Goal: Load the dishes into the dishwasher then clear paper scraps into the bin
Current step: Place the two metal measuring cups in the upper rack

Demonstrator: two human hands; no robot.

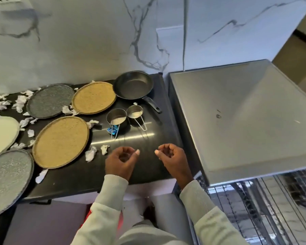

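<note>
Head view: left hand [121, 160] and right hand [171, 156] hovered loosely curled, empty; the nearer measuring cup [116, 119] was best lifted by its handle toward the dishwasher rack [240, 206].

A pale green plate [2, 133] and a speckled grey plate [7, 181] are cut off by the left edge. A small blue object [112, 130] under a measuring cup [116, 119] handle is too small to identify. The wire rack [254, 200] at lower right is blurred and runs off frame.
</note>
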